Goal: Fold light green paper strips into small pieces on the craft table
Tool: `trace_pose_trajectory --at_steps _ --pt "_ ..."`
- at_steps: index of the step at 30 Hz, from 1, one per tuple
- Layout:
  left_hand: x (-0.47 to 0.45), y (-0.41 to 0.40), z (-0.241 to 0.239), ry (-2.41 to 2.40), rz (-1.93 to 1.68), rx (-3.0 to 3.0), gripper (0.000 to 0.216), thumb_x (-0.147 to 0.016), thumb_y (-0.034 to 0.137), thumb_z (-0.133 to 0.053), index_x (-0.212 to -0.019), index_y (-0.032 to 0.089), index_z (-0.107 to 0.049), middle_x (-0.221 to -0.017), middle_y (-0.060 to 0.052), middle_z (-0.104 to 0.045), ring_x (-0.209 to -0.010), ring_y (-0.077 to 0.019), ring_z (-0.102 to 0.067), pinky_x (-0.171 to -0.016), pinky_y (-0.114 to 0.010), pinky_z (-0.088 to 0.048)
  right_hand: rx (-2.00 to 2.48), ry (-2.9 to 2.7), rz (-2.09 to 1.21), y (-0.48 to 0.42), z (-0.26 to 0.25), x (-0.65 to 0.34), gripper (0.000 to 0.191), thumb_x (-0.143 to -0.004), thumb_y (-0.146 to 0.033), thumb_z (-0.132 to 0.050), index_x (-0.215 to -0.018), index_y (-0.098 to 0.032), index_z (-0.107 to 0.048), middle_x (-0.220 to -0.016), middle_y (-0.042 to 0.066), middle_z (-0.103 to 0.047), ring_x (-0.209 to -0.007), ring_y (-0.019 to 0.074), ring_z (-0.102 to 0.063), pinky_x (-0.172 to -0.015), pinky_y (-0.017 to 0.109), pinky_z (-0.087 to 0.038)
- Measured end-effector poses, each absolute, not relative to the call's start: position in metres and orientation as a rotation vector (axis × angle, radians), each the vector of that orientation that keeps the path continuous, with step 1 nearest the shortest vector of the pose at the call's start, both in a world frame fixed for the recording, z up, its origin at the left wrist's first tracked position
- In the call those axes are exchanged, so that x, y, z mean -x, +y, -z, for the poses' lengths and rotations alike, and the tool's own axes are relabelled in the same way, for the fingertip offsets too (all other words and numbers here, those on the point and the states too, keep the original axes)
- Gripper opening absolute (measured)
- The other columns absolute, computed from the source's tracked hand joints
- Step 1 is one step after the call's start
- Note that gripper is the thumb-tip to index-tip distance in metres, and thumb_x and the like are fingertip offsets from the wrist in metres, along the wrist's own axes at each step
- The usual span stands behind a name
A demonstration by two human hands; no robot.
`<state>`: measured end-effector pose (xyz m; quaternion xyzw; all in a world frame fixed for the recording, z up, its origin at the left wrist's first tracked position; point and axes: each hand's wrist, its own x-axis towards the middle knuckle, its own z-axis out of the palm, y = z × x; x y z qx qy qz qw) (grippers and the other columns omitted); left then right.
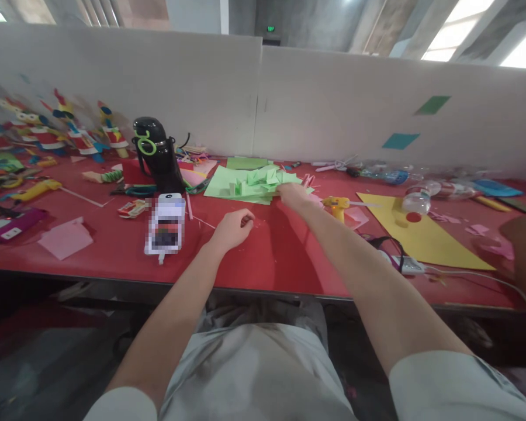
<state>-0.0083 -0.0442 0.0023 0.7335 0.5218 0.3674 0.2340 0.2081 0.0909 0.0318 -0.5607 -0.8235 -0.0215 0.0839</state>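
Observation:
My right hand (293,194) reaches forward over the red table (267,257) and its fingers rest on a heap of light green paper pieces (263,178) lying on larger green sheets (221,184). Whether it grips a piece is hidden by the back of the hand. My left hand (233,228) lies on the red surface nearer to me, its fingers curled into a loose fist, and I cannot make out anything in it. A phone (166,225) lies just left of that hand.
A black bottle with a green ring (155,152) stands behind the phone. Colourful paper figures (70,131) line the far left. A yellow glue gun (337,204), a yellow sheet (425,234), plastic bottles (416,199) and a cable lie to the right. A white partition (333,105) backs the table.

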Motion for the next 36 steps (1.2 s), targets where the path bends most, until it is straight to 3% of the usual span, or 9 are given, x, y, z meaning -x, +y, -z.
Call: trace_pose_trajectory --at_steps 3,6,11,16,21,30,33,36 --pt "0.008 -0.044 -0.003 1.44 -1.006 -2.014 0.013 -0.083 0.025 -0.057 -0.093 0.022 -0.066 -0.092 -0.006 -0.073 -0.083 -0.0212 -0.067 -0.08 -0.035 -0.052 1.695 -2.381 0.076 0.102 -0.042 -0.207 0.019 -0.086 -0.018 -0.057 -0.092 -0.017 -0.075 -0.097 0.012 -0.073 -0.095 0.0245 -0.065 -0.083 0.032 -0.046" --pt "0.007 -0.044 -0.004 1.439 -1.006 -2.01 0.012 -0.084 0.024 -0.057 -0.091 0.022 -0.066 -0.091 -0.006 -0.073 -0.083 -0.0212 -0.067 -0.08 -0.036 -0.052 1.646 -2.226 -0.089 0.116 -0.05 -0.211 0.009 -0.077 -0.024 -0.072 -0.077 -0.016 -0.075 -0.076 0.008 -0.071 -0.078 0.0203 -0.063 -0.075 0.031 -0.046" --pt "0.007 -0.044 -0.002 1.433 -1.004 -1.986 0.011 -0.083 0.023 -0.057 -0.089 0.021 -0.066 -0.088 -0.006 -0.073 -0.082 -0.0209 -0.067 -0.081 -0.036 -0.052 1.403 -2.036 -0.572 0.135 -0.051 -0.221 0.019 -0.071 -0.027 -0.079 -0.06 -0.014 -0.069 -0.049 -0.001 -0.053 -0.056 0.0137 -0.052 -0.066 0.03 -0.045" --pt "0.006 -0.043 0.0 1.434 -0.996 -1.988 0.011 -0.083 0.024 -0.058 -0.089 0.022 -0.066 -0.089 -0.006 -0.073 -0.082 -0.0211 -0.067 -0.081 -0.037 -0.052 1.276 -1.957 -0.571 0.136 -0.053 -0.221 0.008 -0.074 -0.015 -0.071 -0.066 -0.015 -0.07 -0.061 0.003 -0.062 -0.062 0.0159 -0.056 -0.07 0.032 -0.047" --pt "0.007 -0.044 0.0 1.435 -0.991 -1.998 0.012 -0.083 0.024 -0.058 -0.09 0.022 -0.067 -0.088 -0.006 -0.073 -0.082 -0.0205 -0.067 -0.08 -0.036 -0.052 1.217 -1.884 -0.318 0.127 -0.065 -0.21 0.017 -0.086 -0.02 -0.057 -0.088 -0.015 -0.073 -0.086 0.009 -0.07 -0.08 0.0197 -0.06 -0.083 0.034 -0.047" --pt "0.005 -0.044 0.0 1.418 -1.049 -1.938 0.009 -0.08 0.022 -0.061 -0.087 0.022 -0.066 -0.086 -0.006 -0.072 -0.084 -0.0211 -0.067 -0.085 -0.037 -0.051 1.086 -1.986 -0.09 0.103 -0.104 -0.199 0.016 -0.085 -0.027 -0.056 -0.087 -0.018 -0.069 -0.083 0.007 -0.069 -0.077 0.0194 -0.058 -0.077 0.034 -0.046" --pt "0.004 -0.041 -0.008 1.355 -1.26 -1.575 0.015 -0.078 0.025 -0.067 -0.091 0.02 -0.064 -0.092 -0.009 -0.07 -0.086 -0.0219 -0.067 -0.086 -0.038 -0.052 0.995 -2.064 -0.079 0.068 -0.114 -0.192 0.016 -0.085 -0.026 -0.055 -0.085 -0.018 -0.069 -0.079 0.005 -0.068 -0.072 0.0176 -0.057 -0.073 0.032 -0.044" --pt "0.008 -0.041 -0.023 1.121 -1.459 -0.938 0.032 -0.079 0.039 -0.067 -0.104 0.02 -0.059 -0.113 -0.012 -0.066 -0.096 -0.0228 -0.068 -0.086 -0.04 -0.054 0.851 -2.279 -0.145 0.02 -0.109 -0.181 0.012 -0.081 -0.022 -0.056 -0.075 -0.018 -0.066 -0.072 0.003 -0.065 -0.069 0.0163 -0.056 -0.069 0.03 -0.042"
